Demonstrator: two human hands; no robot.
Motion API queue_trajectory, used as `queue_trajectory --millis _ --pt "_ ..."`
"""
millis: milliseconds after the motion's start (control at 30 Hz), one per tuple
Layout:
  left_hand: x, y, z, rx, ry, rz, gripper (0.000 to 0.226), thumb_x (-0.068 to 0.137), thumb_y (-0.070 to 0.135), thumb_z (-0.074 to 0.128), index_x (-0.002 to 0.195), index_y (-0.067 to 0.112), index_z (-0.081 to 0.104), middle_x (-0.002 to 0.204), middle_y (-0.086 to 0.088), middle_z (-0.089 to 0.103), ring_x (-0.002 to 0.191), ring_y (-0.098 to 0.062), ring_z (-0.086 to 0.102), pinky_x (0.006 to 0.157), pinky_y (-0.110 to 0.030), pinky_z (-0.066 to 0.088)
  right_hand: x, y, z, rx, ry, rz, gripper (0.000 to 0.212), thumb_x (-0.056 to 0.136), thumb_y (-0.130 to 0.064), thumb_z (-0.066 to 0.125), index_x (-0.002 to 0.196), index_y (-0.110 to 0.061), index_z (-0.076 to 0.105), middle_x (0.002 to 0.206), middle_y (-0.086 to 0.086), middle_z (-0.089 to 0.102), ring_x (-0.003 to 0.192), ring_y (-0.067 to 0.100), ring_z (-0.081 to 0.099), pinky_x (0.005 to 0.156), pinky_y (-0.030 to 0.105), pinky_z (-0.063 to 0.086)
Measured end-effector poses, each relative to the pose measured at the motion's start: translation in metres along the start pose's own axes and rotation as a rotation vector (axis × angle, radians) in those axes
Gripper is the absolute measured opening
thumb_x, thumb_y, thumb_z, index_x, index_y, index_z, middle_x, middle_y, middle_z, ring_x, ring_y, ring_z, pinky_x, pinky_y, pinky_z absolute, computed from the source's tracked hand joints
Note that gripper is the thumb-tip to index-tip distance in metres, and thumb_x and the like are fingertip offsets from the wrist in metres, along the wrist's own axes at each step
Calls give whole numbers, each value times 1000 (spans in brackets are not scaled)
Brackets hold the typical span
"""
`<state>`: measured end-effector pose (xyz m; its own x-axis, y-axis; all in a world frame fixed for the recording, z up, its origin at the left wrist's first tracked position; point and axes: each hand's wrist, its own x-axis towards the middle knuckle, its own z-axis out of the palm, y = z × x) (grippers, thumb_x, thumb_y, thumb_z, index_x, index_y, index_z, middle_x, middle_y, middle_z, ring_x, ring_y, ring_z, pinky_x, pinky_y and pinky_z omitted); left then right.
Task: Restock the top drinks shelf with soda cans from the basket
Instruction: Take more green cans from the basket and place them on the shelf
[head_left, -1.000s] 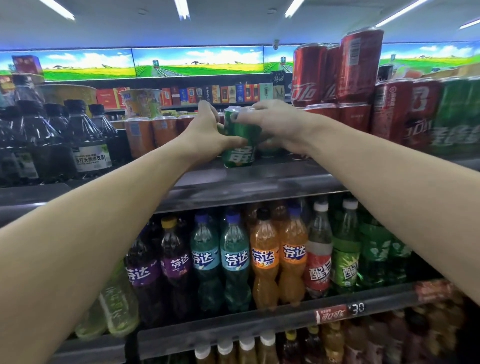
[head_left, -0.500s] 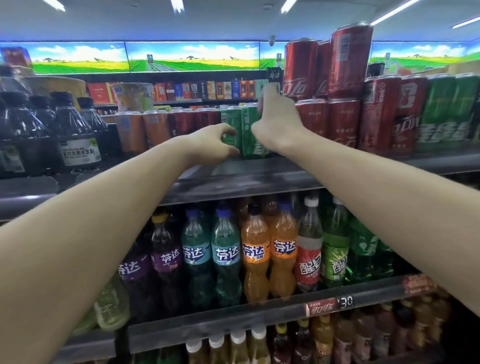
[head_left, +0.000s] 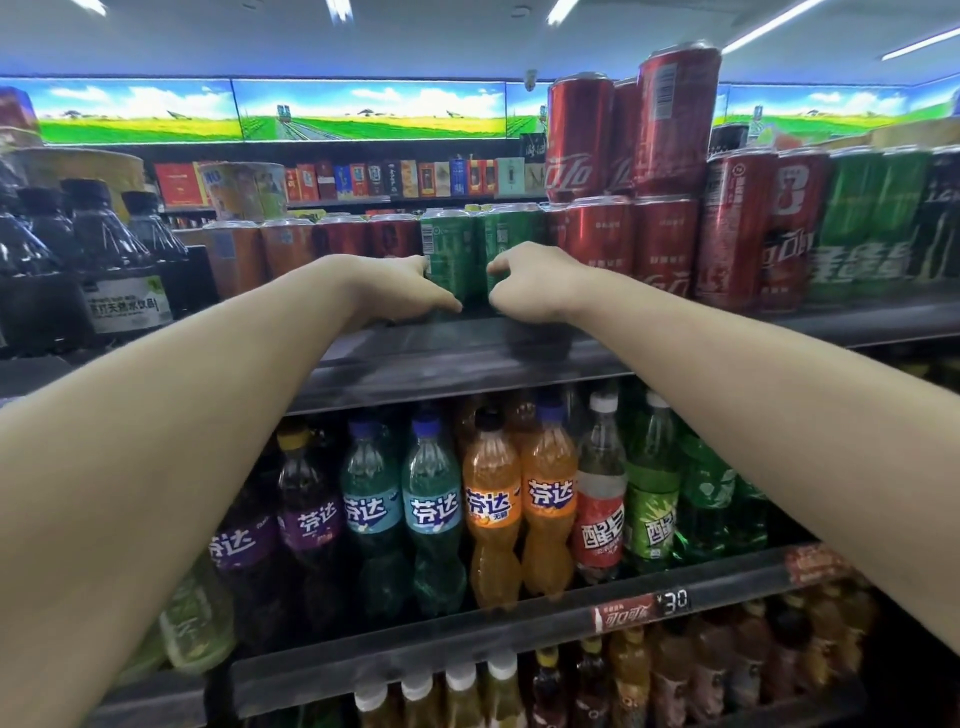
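Head view: at centre frame two green aluminium soda cans (head_left: 453, 260) stand upright side by side on the dark metal top shelf (head_left: 467, 353), between a row of orange and dark red cans to their left and stacked red cola cans (head_left: 631, 130) to their right. The left hand (head_left: 402, 291) lies against the lower side of the left green can, fingers loosely bent; whether they press it or only touch it I cannot tell. The right hand (head_left: 530, 283) sits just in front of the right green can with fingers curled, apparently holding nothing.

Risk, as I judge it: the second tier of red cola cans at upper right of the frame leans a little and stands just beside the right hand's path, so a nudge from wrist or forearm while squaring up the green cans could topple them. Pushing too hard could also drive the green cans into the row behind.

The basket is out of frame. The fingertips of both hands are hidden behind the knuckles, and the right edge of the frame is blurred
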<state>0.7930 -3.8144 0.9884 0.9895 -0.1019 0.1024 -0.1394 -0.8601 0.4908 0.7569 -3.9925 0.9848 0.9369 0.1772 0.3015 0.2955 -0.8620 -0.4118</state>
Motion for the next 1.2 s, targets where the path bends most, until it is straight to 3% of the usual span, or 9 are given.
queue_trajectory --millis 200,300,367,467,600,800,967,1067,1200 --pt "8 -2 3 -98 -56 -46 113 73 64 73 165 30 16 172 4 17 153 -24 30 124 -48 30 3 1 -1 -1 -28 3 59 95 -12 47 154 -19 40 159 4 40 142 26 41 104 27 38" --pt "15 0 7 -80 -39 -43 103 86 57 70 166 28 11 173 3 13 155 -24 26 124 -48 28 2 2 0 -2 -21 -3 59 96 -12 48 154 -19 41 158 4 40 142 26 42 100 25 37" --pt "18 4 10 -79 -32 -38 98 90 52 70 166 27 12 167 1 29 149 -22 35 122 -47 32 2 3 1 -2 -14 -6 58 95 -13 49 153 -18 42 157 5 41 141 26 43 102 26 38" --pt "20 5 11 -144 -37 -39 91 93 43 70 165 27 16 134 4 55 121 -18 55 109 -38 47 3 3 1 -6 -7 -7 54 96 -14 50 150 -16 46 154 6 46 138 26 46 97 26 39" --pt "12 2 8 -94 -36 -10 89 94 43 69 164 26 18 161 3 37 130 -17 52 115 -37 40 2 4 3 -30 11 -6 45 95 -15 49 140 -12 56 142 9 56 126 28 55 92 29 45" --pt "-56 19 0 32 304 202 54 98 25 64 148 11 49 138 -8 60 124 -24 58 110 -40 45 -23 8 11 133 390 -209 20 95 -15 51 110 -11 63 102 4 67 94 23 62 86 42 54" --pt "-148 -1 55 -76 722 405 18 96 16 61 113 11 64 101 2 68 91 -9 63 85 -23 53 -93 18 47 400 611 -419 11 88 -7 56 98 -7 61 87 4 64 79 15 58 71 25 48" --pt "-197 -28 128 -132 708 414 7 95 13 62 101 9 64 88 6 63 78 -4 57 73 -14 45 -146 44 96 542 457 -400 10 87 -5 57 96 -7 62 84 1 64 76 10 58 68 16 45" --pt "-230 -78 241 -115 382 181 8 99 17 64 106 15 65 95 5 65 88 -9 62 79 -24 51 -197 92 186 575 18 -142 13 92 -10 59 99 -20 61 88 -9 63 77 1 58 65 14 44"
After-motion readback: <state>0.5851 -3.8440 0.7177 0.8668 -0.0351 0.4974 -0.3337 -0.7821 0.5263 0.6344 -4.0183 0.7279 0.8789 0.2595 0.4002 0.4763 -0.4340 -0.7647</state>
